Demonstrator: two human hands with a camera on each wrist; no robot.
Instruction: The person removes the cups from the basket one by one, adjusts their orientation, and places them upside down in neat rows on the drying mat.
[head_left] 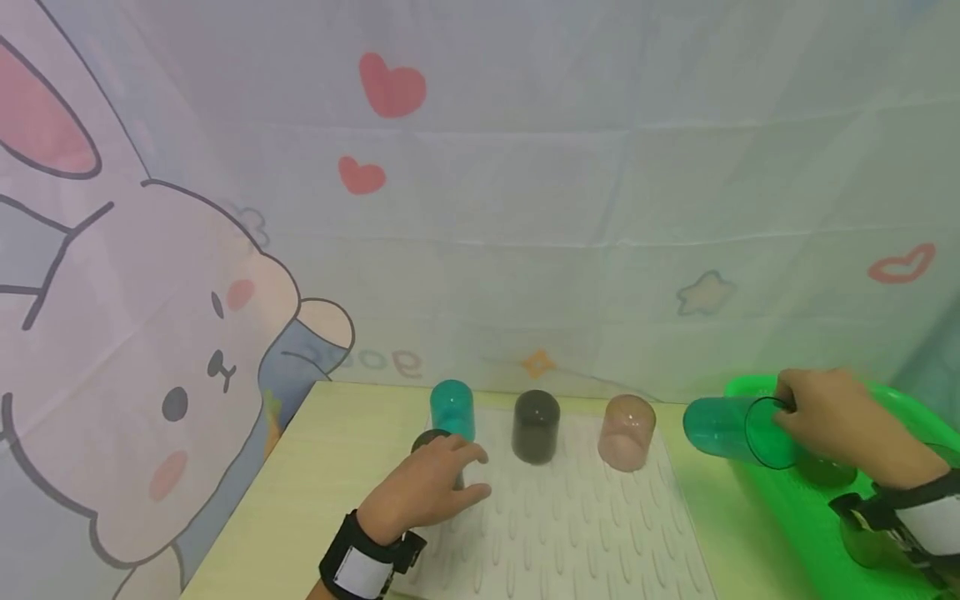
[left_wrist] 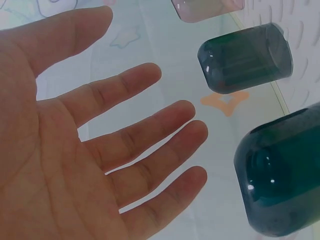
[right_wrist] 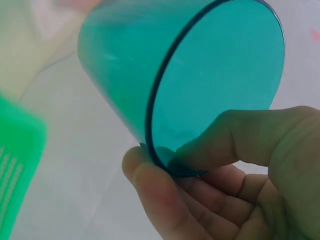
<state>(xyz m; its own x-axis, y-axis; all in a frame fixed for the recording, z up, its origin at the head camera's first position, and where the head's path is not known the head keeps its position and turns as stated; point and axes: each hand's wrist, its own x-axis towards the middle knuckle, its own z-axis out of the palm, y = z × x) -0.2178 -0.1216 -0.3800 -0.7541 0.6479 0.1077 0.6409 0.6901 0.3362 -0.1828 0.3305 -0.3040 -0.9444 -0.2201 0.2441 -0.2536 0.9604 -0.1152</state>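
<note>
My right hand (head_left: 832, 417) pinches the rim of a teal see-through cup (head_left: 716, 427), thumb inside and fingers outside. That cup is tilted on its side in the air, its mouth toward the hand. My left hand (head_left: 423, 492) has its fingers spread, over a dark cup (head_left: 430, 437) that it partly hides. In the left wrist view the palm (left_wrist: 55, 170) holds nothing. Upside down along the back of a white ridged mat (head_left: 570, 533) stand another teal cup (head_left: 452, 408), a dark grey cup (head_left: 536, 427) and a pinkish cup (head_left: 627, 433).
A green plastic basket (head_left: 787, 525) sits at the right, with more cups (head_left: 825, 472) inside, partly behind my right arm. The mat lies on a pale yellow table (head_left: 300, 467). A printed cloth (head_left: 510, 225) hangs right behind the table's back edge.
</note>
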